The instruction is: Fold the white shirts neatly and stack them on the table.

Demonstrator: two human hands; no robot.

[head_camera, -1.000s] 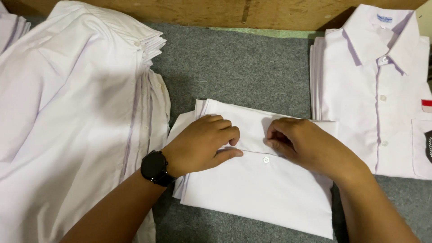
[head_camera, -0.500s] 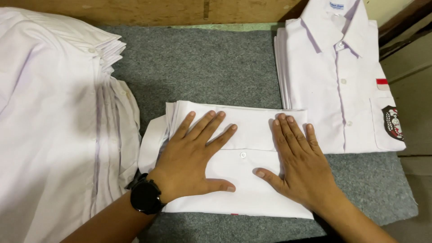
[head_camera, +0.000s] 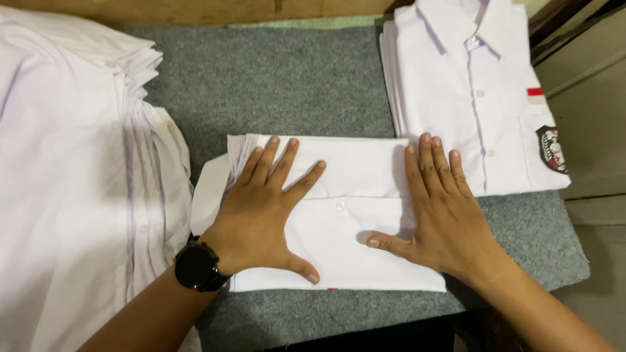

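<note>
White folded shirt (head_camera: 355,215) | left hand (head_camera: 264,215), right hand (head_camera: 443,218) flat on it | fingers spread wide, gripping nothing

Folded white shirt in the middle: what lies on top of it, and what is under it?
Both hands press flat on the folded white shirt: left hand, right hand. Under it, grey felt mat shows around its edges; anything directly beneath is covered.
</note>
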